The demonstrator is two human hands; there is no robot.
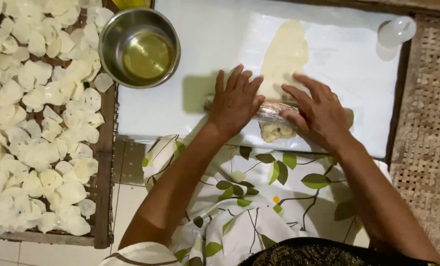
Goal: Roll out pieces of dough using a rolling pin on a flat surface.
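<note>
Dough (285,54) rolled into a thin, pale yellow strip on a white board (190,113), running away from the person; a thicker, lumpy, unrolled end (277,132) lies at the near edge, just under the pin (274,111). The pin, wrapped in clear film, lies crosswise over the strip where thin meets thick. The left hand (235,102) rests flat on the pin's left part, fingers spread and extended, palm pressing down; the right hand (317,114) lies likewise on the right part. Neither hand closes around anything: both are open, bearing on the pin from above. The dough appears soft and pliable; the thin sheet would likely tear or stretch if lifted by one edge, so support from beneath along its length seems advisable. The lump looks firmer and could be pinched. The pin is stiff, and its film probably makes it slick, so palm pressure suits it better than a fingertip hold. A steel bowl (140,47) holding a yellowish liquid, likely oil, stands at the board's far left corner; a small white cup (396,30) lies at the far right. A wooden tray (104,162) of thin pale discs (37,148) sits to the left; a leaf-print cloth (244,197) covers the lap
</note>
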